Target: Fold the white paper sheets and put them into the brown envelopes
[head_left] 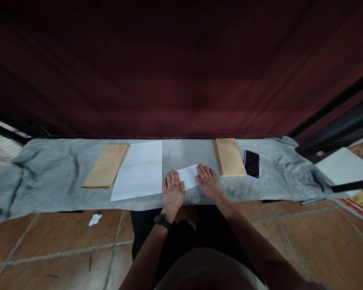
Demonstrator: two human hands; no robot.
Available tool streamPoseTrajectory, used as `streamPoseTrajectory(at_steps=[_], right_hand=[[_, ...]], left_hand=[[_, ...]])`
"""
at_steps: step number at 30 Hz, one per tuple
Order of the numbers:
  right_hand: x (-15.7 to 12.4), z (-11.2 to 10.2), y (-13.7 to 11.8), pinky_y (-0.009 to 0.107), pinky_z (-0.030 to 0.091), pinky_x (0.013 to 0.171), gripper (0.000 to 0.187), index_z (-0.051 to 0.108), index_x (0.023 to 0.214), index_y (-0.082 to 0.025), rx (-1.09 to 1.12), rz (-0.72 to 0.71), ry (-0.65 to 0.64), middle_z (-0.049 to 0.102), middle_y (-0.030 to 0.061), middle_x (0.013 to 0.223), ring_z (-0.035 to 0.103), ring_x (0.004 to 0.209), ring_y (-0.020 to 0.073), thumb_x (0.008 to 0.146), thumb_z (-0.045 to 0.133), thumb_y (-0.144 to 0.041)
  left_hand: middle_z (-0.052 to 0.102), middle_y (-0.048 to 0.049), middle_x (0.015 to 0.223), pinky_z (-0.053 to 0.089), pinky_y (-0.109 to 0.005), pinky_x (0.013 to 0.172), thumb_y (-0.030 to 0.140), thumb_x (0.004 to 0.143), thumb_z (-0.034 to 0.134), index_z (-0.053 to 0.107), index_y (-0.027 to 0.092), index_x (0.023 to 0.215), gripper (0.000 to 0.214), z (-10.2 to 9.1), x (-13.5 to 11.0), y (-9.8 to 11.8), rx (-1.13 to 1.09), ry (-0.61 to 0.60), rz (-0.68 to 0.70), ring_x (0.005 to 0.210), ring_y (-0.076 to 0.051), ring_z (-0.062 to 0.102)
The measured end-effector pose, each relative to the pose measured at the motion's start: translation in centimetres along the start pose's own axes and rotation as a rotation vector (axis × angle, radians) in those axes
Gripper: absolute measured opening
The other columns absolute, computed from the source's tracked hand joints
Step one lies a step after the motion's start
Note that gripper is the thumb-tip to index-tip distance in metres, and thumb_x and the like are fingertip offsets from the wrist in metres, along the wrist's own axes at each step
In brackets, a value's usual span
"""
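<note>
A small folded sheet of white paper (188, 177) lies on the grey cloth in front of me, slightly tilted. My left hand (173, 192) rests flat on its left end, fingers stretched out, with a dark band on the wrist. Across from it, my right hand (208, 182) presses flat on the right end, fingers spread. Left of my left hand is a larger stack or sheet of white paper (140, 171). Beside that lies a pile of brown envelopes (104, 166). Another pile of brown envelopes (230, 158) sits to the right of my right hand.
A phone (252, 164) with a dark screen lies right of the right-hand envelopes. Grey cloth (60, 169) covers the narrow table, wrinkled at both ends. A dark red curtain (181, 80) hangs behind it. A crumpled white scrap (95, 219) lies on the tiled floor.
</note>
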State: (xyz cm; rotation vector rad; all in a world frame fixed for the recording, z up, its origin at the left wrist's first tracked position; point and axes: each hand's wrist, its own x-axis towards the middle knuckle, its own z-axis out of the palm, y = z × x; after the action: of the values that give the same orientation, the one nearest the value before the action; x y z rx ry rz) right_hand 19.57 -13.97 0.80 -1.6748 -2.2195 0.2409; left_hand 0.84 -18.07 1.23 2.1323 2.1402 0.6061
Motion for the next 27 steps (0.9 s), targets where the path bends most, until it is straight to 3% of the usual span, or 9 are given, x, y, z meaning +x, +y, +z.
streamPoseTrajectory(at_steps=[6, 10, 21, 27], right_hand=[[0.1, -0.1, -2.4, 0.048, 0.019, 0.127, 0.053, 0.038, 0.157, -0.015, -0.07, -0.086, -0.048, 0.035, 0.0086, 0.164, 0.033, 0.152, 0.0252, 0.106, 0.032, -0.029], [0.1, 0.3, -3.7, 0.048, 0.022, 0.126, 0.052, 0.041, 0.156, -0.017, -0.104, -0.156, -0.112, 0.033, 0.0078, 0.165, 0.033, 0.152, 0.0249, 0.107, 0.033, -0.032], [-0.2, 0.2, -1.4, 0.048, 0.019, 0.126, 0.054, 0.036, 0.158, -0.016, -0.15, -0.115, -0.091, 0.031, 0.0069, 0.166, 0.032, 0.152, 0.0254, 0.107, 0.034, -0.033], [-0.3, 0.5, -1.2, 0.047, 0.02, 0.126, 0.054, 0.034, 0.159, -0.017, -0.146, -0.107, -0.084, 0.031, 0.0067, 0.166, 0.031, 0.153, 0.0241, 0.107, 0.033, -0.031]], left_hand=[[0.035, -0.0182, 0.163, 0.022, -0.051, 0.126, 0.031, 0.103, 0.031, 0.034, 0.004, 0.156, 0.059, -0.1, 0.0, 0.2, 0.13, -0.041, 0.02, 0.154, -0.03, 0.027], [0.034, -0.0159, 0.164, 0.022, -0.05, 0.126, 0.032, 0.104, 0.03, 0.033, 0.007, 0.157, 0.059, -0.2, 0.0, 0.1, 0.175, -0.063, 0.034, 0.155, -0.029, 0.026], [0.036, -0.018, 0.162, 0.026, -0.05, 0.125, 0.034, 0.105, 0.029, 0.029, 0.004, 0.158, 0.061, -0.4, -0.6, -1.0, 0.129, -0.018, 0.068, 0.154, -0.028, 0.028], [0.035, -0.0175, 0.162, 0.029, -0.051, 0.124, 0.033, 0.104, 0.031, 0.033, 0.006, 0.157, 0.059, -0.5, -0.9, 0.5, 0.115, -0.018, 0.088, 0.154, -0.029, 0.028]])
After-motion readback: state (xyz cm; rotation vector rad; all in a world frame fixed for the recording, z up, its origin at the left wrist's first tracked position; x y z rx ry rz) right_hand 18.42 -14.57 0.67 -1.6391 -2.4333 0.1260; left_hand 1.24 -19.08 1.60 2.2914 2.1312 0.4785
